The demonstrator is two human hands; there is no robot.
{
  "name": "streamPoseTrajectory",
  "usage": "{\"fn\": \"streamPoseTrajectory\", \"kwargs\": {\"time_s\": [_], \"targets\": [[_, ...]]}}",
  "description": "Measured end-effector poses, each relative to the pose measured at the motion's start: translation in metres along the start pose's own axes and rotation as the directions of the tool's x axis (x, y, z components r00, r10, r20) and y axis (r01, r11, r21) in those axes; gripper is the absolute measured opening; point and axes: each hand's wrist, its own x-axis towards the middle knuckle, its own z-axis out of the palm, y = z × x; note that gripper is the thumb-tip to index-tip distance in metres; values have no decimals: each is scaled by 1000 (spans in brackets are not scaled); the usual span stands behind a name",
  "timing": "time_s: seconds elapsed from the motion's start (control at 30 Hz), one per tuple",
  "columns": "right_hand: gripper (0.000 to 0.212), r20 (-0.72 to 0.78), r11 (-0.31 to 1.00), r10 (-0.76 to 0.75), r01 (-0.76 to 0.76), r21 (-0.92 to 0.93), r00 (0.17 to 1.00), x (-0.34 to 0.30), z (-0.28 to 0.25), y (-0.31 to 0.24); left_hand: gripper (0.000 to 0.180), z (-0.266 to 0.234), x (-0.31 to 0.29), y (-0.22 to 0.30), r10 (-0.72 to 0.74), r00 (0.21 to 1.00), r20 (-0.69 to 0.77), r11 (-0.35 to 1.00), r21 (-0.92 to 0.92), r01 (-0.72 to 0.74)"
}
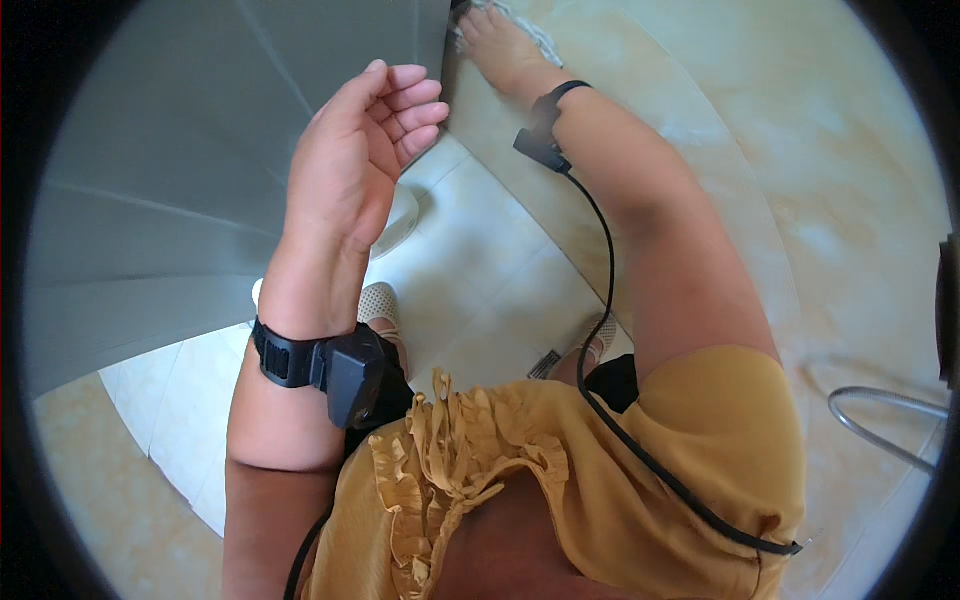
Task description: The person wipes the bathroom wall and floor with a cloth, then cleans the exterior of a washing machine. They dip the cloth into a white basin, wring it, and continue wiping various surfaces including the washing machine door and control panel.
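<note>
My right hand (505, 55) is stretched far forward, lying over a white cloth (545, 42) with a knotted, shaggy edge. The cloth is pressed against the beige marbled surface close to the grey panel's edge, and most of it is hidden under the palm. My left hand (372, 140) is raised in front of the large grey panel (170, 190). Its palm is turned to the right with the fingers loosely bent and apart, and nothing is in it. Whether its back touches the panel I cannot tell.
White floor tiles (480, 270) lie below, with my beige perforated shoes (378, 303) on them. A white rounded object (402, 222) shows partly behind my left wrist. At the right hangs a bent metal hose (880, 400). A black cable (611, 250) runs from my right wrist strap.
</note>
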Motion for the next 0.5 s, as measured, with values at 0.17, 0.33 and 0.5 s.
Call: {"fn": "streamPoseTrajectory", "kwargs": {"time_s": [0.17, 0.33, 0.5], "targets": [[32, 100, 990, -134, 129, 56, 986, -13, 28, -44, 37, 3, 3, 2, 8, 1000, -5, 1000, 7, -8], [35, 243, 960, -266, 232, 158, 933, -22, 75, -105, 39, -7, 9, -2, -3, 1000, 22, 999, 42, 2], [35, 208, 957, -256, 218, 193, 944, -48, 126, -187, 42, -20, 13, -4, -35, 999, 31, 999, 28, 34]]}}
